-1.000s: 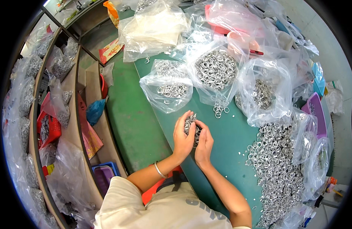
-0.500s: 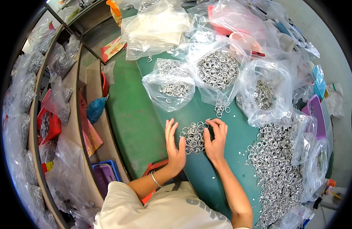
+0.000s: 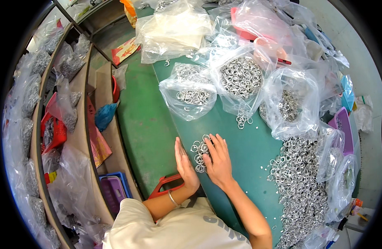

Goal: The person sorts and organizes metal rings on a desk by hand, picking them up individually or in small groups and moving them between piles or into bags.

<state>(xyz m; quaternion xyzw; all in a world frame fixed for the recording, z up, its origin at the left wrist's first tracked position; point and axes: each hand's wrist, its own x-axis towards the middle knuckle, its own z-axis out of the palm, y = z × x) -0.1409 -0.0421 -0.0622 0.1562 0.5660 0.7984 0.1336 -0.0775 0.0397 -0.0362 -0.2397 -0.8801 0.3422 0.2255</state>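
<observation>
A small heap of silver metal rings (image 3: 198, 152) lies on the green table (image 3: 245, 145) in front of me. My left hand (image 3: 185, 164) stands on edge just left of the heap, fingers straight and together, touching the tabletop. My right hand (image 3: 218, 159) lies flat beside the heap on its right, fingers spread and resting on some rings. Neither hand grips anything. A bracelet circles my left wrist.
Clear plastic bags of rings (image 3: 193, 91) (image 3: 240, 76) (image 3: 288, 103) sit further back. A long loose pile of rings (image 3: 296, 182) runs along the right. Shelves with filled bags (image 3: 54, 108) stand to the left, a purple basket (image 3: 116, 191) below. A red chair part (image 3: 168, 184) shows near my arm.
A second ago both hands held a bunch of rings up together. They dropped the rings on the table, spread apart, and now have drawn the heap closer to me.
</observation>
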